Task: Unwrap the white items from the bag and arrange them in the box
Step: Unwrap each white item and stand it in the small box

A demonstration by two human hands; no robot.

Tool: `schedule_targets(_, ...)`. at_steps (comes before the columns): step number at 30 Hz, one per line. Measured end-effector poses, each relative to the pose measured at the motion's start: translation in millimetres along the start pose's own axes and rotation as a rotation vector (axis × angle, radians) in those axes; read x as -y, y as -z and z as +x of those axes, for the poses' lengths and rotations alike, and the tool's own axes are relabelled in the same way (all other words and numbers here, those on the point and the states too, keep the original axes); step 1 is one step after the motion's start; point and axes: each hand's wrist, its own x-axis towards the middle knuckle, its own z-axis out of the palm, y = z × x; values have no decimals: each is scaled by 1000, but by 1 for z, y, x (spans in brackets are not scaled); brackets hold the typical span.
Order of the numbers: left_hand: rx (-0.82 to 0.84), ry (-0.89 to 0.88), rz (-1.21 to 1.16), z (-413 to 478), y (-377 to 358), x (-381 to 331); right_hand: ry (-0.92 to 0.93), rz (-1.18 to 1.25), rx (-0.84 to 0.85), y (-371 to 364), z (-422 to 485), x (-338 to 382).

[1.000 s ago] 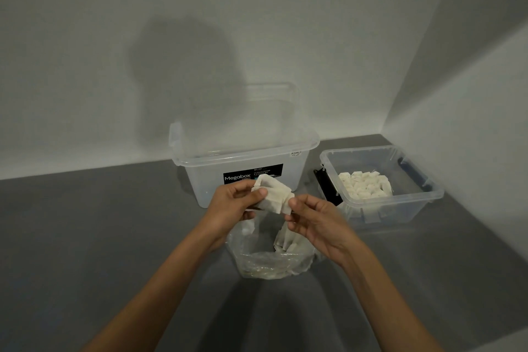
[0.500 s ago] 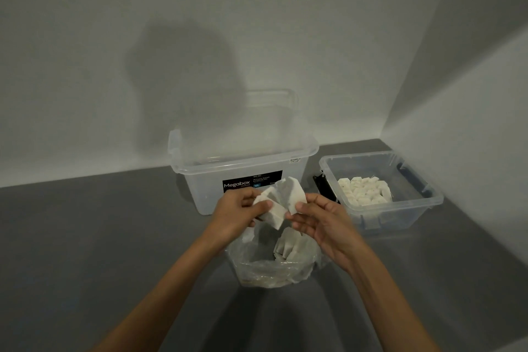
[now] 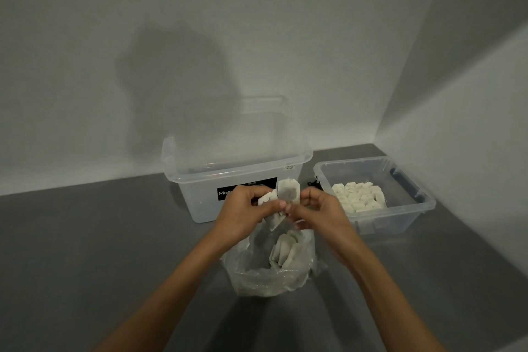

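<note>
So, the hands are close together above the bag, thumbs almost touching. The left hand (image 3: 247, 208) and the right hand (image 3: 321, 213) each pinch the lower edge of a white item (image 3: 289, 191), which stands upright between them (greyish, a little see-through). A paper scrap (image 3: 267, 198) lies against the left fingers. Another piece hangs from the pinch toward the bag; I cannot tell whether it is joined to the item. The clear bag (image 3: 257, 280) stands open on the desk (image 3: 85, 237) just under the hands, with a pile (image 3: 283, 251) of white pieces inside. To the right, the small box (image 3: 400, 217) holds rows (image 3: 358, 197) of white pieces toward its left side. Behind the hands stands a big box (image 3: 197, 197) with a black label.
</note>
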Motion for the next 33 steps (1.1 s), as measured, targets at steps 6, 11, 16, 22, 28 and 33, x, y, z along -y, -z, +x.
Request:
schedule_targets(6,146,14,61,16,10,-13,169,-269,18,26,12,42)
schedule_targets(11,238,10,58,41,-5,-32,167,-312,12,58,25,63)
schedule_targets(16,193,17,104,73,-36,-39,153,-422,-23,116,38,73)
schedule_targets(22,188,22,119,102,-89,-48,158,-801,42,190,65,71)
schedule_targets(28,162,45,181,121,-134,-50,8,-1072,150,224,101,32)
schedule_targets(33,123,75,229,130,-155,-42,-113,-1237,222,233,123,1)
